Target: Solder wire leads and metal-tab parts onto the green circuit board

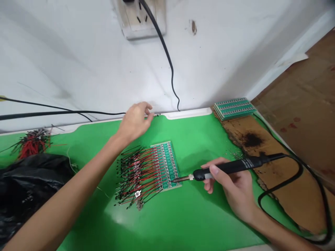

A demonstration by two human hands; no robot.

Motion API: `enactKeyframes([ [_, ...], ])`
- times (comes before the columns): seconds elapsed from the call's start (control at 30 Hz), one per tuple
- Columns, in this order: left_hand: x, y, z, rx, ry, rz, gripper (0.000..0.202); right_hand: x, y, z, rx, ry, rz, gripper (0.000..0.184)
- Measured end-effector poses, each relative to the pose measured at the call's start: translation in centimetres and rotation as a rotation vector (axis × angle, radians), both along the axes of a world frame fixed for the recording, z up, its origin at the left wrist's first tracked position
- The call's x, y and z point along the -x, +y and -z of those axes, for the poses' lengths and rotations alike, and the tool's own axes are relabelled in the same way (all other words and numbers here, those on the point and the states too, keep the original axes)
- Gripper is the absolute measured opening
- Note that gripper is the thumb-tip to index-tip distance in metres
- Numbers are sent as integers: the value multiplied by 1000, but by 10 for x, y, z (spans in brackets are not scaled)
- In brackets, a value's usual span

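Observation:
My right hand (230, 184) grips a black soldering iron (227, 168) like a pen. Its metal tip reaches the lower right part of a green circuit board panel (167, 164) and seems to touch it. Rows of small components cover the panel, and many red and black wires (141, 167) fan out from its left side. My left hand (137, 120) is at the back edge of the table, with curled fingers drawn close together. A small dark piece (157, 115) lies by its fingertips; whether the fingers hold it is unclear.
Stacked green boards (235, 108) rest on a scorched brown board (274, 174) at right, with the iron's cord looping over it. A bundle of red and black wires (32, 143) and a black plastic bag (34, 188) are at left. A socket (143, 21) is on the wall.

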State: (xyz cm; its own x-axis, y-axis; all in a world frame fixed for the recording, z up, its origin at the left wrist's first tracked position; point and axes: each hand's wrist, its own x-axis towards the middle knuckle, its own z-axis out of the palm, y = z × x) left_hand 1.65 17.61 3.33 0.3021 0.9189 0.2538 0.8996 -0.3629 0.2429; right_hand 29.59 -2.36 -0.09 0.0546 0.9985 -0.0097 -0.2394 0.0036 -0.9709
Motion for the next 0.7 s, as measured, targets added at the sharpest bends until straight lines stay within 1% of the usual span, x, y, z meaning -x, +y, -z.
enactKeyframes([
  [0.07, -9, 26, 8, 52, 21, -7, 29, 0, 1, 1, 1, 2, 1, 30],
  [0.1, -13, 34, 11, 81, 33, 2, 28, 0, 1, 1, -2, 2, 0, 30],
  [0.17, -16, 42, 14, 131, 47, 38, 28, 0, 2, 0, -8, -1, -8, 30],
  [0.27, -17, 42, 15, 175, 29, 97, 28, -1, 0, -2, -11, -2, -15, 30],
  [0.33, -16, 39, 14, 174, -19, 108, 27, -1, -1, -3, -12, 0, -8, 29],
  [0.43, -14, 27, 5, 137, -144, 95, 20, -2, -2, -4, -15, -1, -3, 29],
  [0.5, -11, 7, -7, 107, -262, 84, 11, -3, -1, -4, -15, -3, 1, 29],
  [0.53, -8, -7, -16, 96, -330, 81, 8, -3, -1, -4, -14, -2, 3, 29],
  [0.57, -5, -24, -25, 81, -403, 78, 10, -4, -1, -4, -12, 0, 7, 28],
  [0.63, 5, -69, -43, 22, -599, 59, 22, -4, 0, -4, -5, 2, 11, 28],
  [0.67, 11, -95, -49, -6, -693, 33, 28, -5, -1, -4, 1, 2, 14, 28],
  [0.7, 18, -123, -52, -34, -766, -15, 25, -5, -1, -4, 6, -1, 21, 28],
])
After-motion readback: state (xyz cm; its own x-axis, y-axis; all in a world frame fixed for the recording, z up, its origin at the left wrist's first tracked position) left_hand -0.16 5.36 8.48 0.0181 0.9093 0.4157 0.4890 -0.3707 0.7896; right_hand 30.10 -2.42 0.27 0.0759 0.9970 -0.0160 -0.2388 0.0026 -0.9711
